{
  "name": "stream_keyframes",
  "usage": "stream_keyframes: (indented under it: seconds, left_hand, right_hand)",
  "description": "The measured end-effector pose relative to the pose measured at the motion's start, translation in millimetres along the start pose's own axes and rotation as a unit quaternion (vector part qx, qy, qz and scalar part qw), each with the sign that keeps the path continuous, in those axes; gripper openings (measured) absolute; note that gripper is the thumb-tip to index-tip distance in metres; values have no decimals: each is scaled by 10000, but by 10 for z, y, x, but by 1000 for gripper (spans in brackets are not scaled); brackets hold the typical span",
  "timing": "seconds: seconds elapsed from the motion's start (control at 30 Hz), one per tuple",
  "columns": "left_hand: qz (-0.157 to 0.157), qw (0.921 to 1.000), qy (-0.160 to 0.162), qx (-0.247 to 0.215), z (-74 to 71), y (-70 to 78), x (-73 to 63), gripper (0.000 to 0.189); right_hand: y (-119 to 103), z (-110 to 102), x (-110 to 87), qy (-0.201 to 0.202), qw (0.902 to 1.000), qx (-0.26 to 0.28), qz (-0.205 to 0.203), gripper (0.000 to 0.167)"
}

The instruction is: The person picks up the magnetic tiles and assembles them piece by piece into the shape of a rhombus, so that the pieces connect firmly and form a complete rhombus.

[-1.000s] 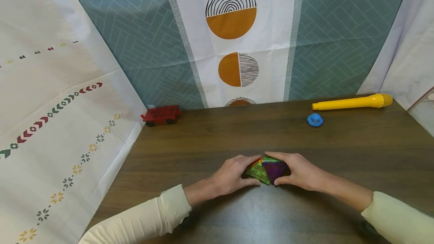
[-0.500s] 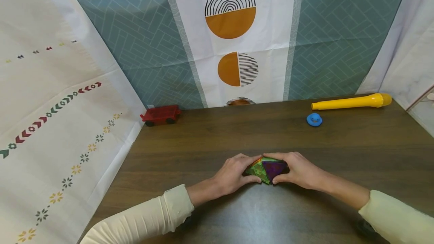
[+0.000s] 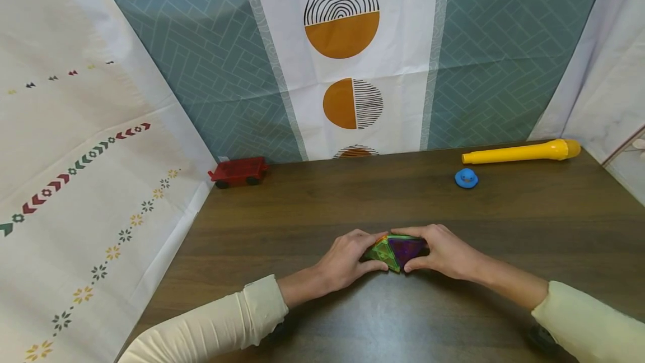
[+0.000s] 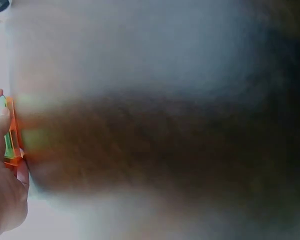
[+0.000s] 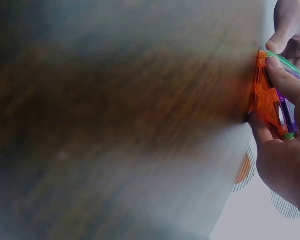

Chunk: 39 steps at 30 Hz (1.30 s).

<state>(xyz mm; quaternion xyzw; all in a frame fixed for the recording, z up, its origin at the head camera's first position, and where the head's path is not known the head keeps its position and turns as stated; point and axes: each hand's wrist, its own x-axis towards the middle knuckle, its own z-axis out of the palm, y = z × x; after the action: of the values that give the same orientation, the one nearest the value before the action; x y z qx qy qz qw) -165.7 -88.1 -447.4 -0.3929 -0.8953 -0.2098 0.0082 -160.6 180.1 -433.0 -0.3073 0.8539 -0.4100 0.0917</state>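
A small peaked shape of translucent magnetic tiles sits on the wooden table, between both hands in the head view. A green triangular tile (image 3: 384,253) faces front left, with a purple triangular tile (image 3: 406,250) beside it. My left hand (image 3: 346,261) grips the left side, thumb at the front and fingers behind. On the right side, my right hand (image 3: 444,254) holds the shape the same way. An orange tile (image 5: 266,102) shows low at the table surface in the right wrist view. The left wrist view catches an orange edge (image 4: 13,131) under the left hand. The far faces are partly hidden by fingers.
At the back left of the table (image 3: 322,195) stands a red toy wagon (image 3: 239,171). A blue rubber duck (image 3: 466,178) and a yellow toy microphone (image 3: 521,152) lie at the back right. Patterned cloth hangs behind the table and along its left side.
Both thumbs have come slightly closer together at the front of the tile shape, mostly in the first half second. The shape stays in the same place on the table.
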Motion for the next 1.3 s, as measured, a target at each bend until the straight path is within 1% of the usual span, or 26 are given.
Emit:
stream_keyframes:
  seconds: [0.37, 0.6, 0.73, 0.83, 0.93, 1.0, 1.1, 1.2, 1.3]
  left_hand:
    - [-10, 10000, 62, -65, 0, -7, -2, 62]
    - [-33, 9999, 69, -82, 11, -15, 1, 61]
    - [-46, 10000, 48, -17, 8, -5, 3, 63]
    - [-52, 10000, -22, 21, -10, 1, -3, 64]
    - [-28, 10000, -81, 1, -48, -13, -25, 64]
    - [2, 10000, -48, -57, -79, -35, -47, 61]
    - [79, 9998, 125, -158, -114, -86, -80, 54]
    - [104, 9991, 283, -290, -132, -130, -110, 46]
    - [100, 9986, 354, -388, -136, -163, -129, 40]
  right_hand:
    - [14, -20, 2, -63, 9995, 294, 23, 66]
    - [30, -23, -3, -87, 9994, 335, -6, 67]
    - [46, -33, -29, -194, 9991, 368, -39, 69]
    - [73, -66, -62, -312, 9980, 537, -85, 67]
    - [105, -120, -105, -354, 9962, 793, -48, 60]
    - [123, -165, -137, -273, 9957, 888, 38, 54]
    - [133, -233, -184, -45, 9958, 898, 194, 45]
    - [122, -280, -223, 205, 9961, 795, 313, 38]
    - [102, -289, -244, 409, 9961, 693, 350, 33]
